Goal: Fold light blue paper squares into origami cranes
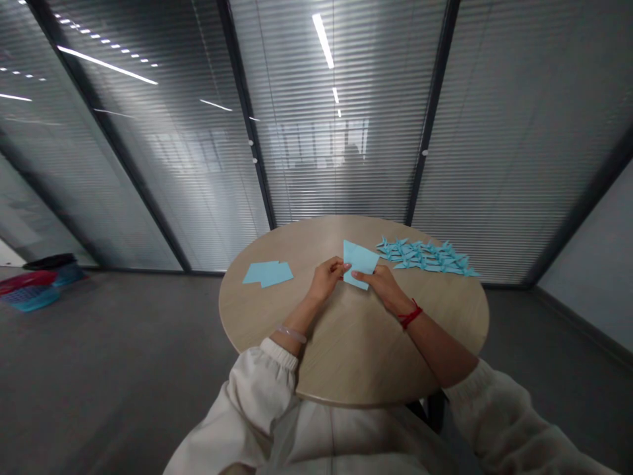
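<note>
Between my two hands is a light blue square of paper [359,256], held up over the middle of the table and tilted. My left hand [327,277] pinches its left edge with the fingertips. On its lower right side my right hand [386,285] grips it, the thumb lying across the front face. To the left, blue paper sheets [270,272] lie overlapping on the tabletop. Beyond my right hand, many folded blue paper cranes [425,255] are lined up close together in rows.
The round wooden table [366,356] reaches up to my body at its near edge. Behind it stands a glass wall with blinds [341,178]. Baskets with red and dark rims [32,293] sit on the grey floor at far left.
</note>
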`<state>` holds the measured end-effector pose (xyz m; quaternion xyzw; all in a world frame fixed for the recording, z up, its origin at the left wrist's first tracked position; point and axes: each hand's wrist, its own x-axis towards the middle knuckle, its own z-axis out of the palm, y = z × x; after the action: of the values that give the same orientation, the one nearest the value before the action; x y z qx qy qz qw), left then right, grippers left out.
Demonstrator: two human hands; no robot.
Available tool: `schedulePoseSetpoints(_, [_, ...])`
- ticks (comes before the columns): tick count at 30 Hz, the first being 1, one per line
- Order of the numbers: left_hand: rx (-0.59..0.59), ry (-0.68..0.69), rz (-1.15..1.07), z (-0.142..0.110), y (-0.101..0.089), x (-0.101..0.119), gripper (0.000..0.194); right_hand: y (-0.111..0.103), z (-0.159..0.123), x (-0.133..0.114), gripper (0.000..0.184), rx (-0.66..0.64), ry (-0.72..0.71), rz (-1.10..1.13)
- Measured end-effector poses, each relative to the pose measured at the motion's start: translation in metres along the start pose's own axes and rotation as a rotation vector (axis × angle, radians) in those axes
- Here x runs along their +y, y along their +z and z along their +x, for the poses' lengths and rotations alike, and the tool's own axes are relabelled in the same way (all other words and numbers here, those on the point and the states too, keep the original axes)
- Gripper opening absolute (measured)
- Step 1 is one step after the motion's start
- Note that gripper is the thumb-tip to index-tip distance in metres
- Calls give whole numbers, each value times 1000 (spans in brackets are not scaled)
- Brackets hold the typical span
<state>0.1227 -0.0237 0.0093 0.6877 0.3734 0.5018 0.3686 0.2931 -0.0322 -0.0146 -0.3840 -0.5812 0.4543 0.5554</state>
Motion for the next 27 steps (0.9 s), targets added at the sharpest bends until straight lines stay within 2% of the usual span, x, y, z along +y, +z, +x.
schedulePoseSetpoints(6, [72,-94,-77,3,0,-3,47,2,-3,-5,46,-41,13,-17])
schedulePoseSetpoints(13, [78,-132,-243,-1,2,1,47,2,-2,-4,49,-112,-1,-22])
schedulePoseSetpoints(20, [109,-141,-275,-3,3,2,46,4,-2,-1,49,-97,28,-24])
schedulePoseSetpoints(27, [185,-118,-321,0,1,-4,43,7,-5,-3,47,-141,63,-29])
